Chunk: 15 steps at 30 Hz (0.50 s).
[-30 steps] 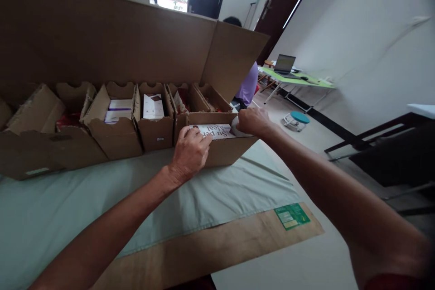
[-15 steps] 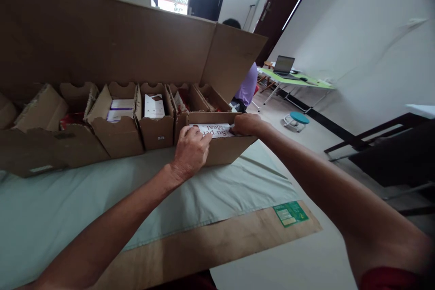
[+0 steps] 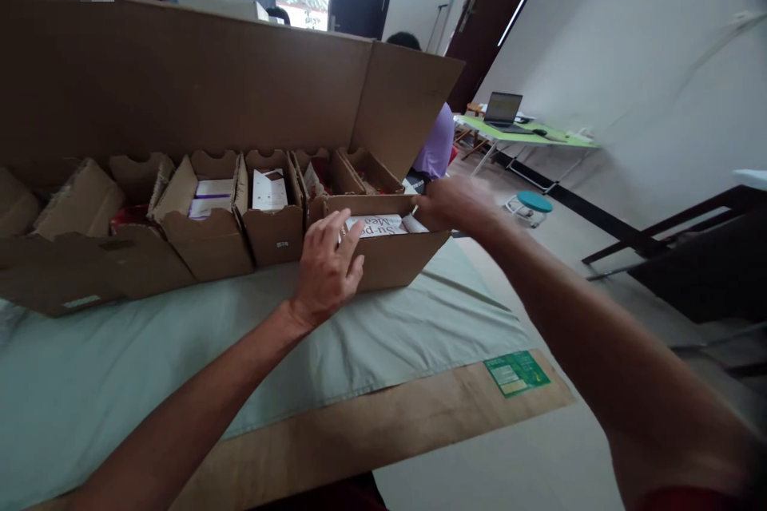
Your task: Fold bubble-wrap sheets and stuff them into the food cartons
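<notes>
Left hand (image 3: 327, 267), fingers spread, rests against the small box (image 3: 383, 251); right hand (image 3: 449, 204) (blurred, grip unclear) at its two o'clock corner.

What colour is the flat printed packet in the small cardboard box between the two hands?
The flat packet is white with dark lettering; head view.

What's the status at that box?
Left hand open, fingers over white packet in end carton. Right hand at packet's far end, blurred, grip unclear. Nothing in the way.
</notes>
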Motion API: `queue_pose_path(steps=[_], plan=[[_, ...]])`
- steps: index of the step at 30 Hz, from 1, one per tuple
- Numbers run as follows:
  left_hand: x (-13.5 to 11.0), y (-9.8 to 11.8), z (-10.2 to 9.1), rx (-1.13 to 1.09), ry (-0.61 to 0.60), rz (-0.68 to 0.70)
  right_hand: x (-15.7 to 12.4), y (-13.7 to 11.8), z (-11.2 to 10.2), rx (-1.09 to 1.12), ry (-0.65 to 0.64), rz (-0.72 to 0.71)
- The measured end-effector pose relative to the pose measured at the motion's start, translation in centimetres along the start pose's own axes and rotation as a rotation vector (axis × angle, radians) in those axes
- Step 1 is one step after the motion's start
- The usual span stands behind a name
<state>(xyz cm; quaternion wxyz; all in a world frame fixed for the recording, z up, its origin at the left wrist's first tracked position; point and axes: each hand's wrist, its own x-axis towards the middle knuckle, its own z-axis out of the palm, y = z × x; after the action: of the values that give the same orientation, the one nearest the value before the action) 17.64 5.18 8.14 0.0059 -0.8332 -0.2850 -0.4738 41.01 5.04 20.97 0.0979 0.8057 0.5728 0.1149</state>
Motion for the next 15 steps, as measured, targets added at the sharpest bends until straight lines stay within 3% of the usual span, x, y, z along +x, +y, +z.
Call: queue_pose_path(steps=[2, 4, 7, 10, 13, 15], plan=[[-1.3, -0.5, -0.3, -0.076, 0.094, -0.087, -2.0, 3.0, 0.5, 0.157, 0.180, 0.045], [-2.7, -1.3, 0.0, -0.173, 0.119, -0.242, -4.0, 5.8, 2.7, 0.406, 0.281, 0.029], [-4.2, -2.5, 1.6, -0.357, 0.038, -0.521, -5.9, 7.7, 8.3, 0.844, 0.180, -0.024], [-4.3, -3.0, 3.8, -0.540, -0.030, -0.701, -5.9, 5.8, 13.3, 1.180, 0.048, -0.111], [-3.6, -2.7, 5.2, -0.718, -0.034, -0.673, -4.8, 2.4, 15.7, 1.480, 0.090, -0.129], [-3.1, -2.2, 5.4, -0.791, -0.031, -0.626, -4.4, 0.8, 16.3, 1.565, 0.159, -0.084]])
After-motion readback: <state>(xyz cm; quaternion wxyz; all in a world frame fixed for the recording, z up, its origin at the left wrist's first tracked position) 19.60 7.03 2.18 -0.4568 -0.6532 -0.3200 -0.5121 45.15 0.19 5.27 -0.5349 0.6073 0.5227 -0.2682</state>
